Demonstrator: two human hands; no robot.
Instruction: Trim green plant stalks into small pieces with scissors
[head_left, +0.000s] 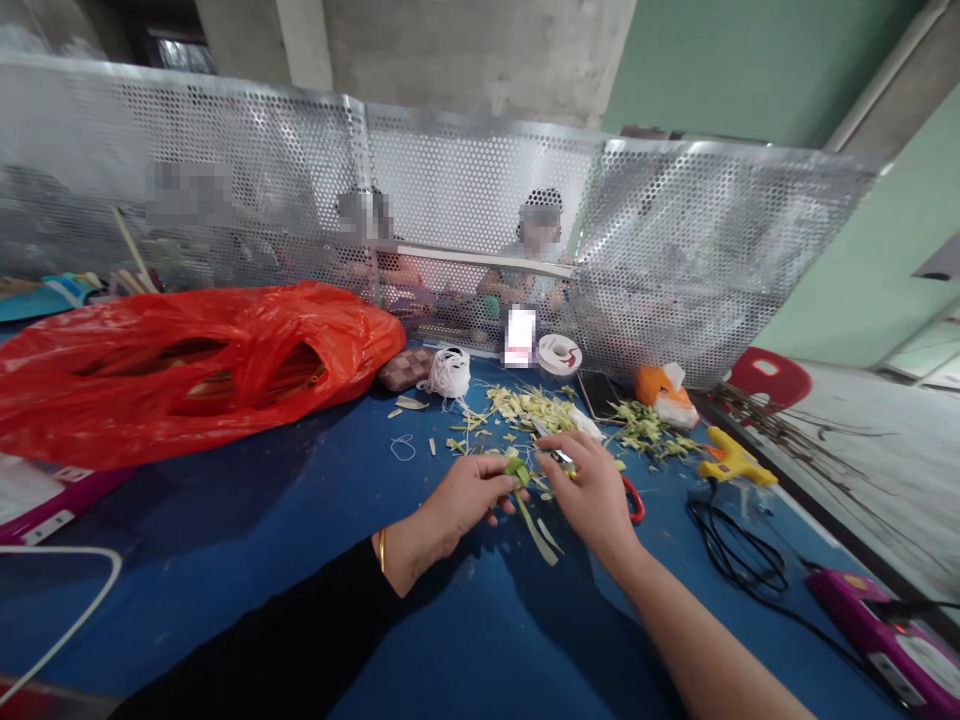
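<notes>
Pinched in the fingers of my left hand (469, 495) is a small green folded leaf strip (517, 468). Pale strip ends (540, 535) hang down from it toward the table. Close on its right, my right hand (589, 490) is curled over a pair of scissors. The metal blades show by my fingertips, and a red scissor handle (636, 500) sticks out beyond the hand; my palm hides the middle. Just past both hands lies a heap of yellow-green leaf scraps (536, 408).
A red plastic bag (187, 370) spreads over the left side. Behind stand a ball of white string (448, 373), a white spool (559, 355) and a phone (598, 393). A yellow glue gun (735, 460) and purple power strip (889, 640) lie right. Perforated metal panels (465, 170) separate people opposite.
</notes>
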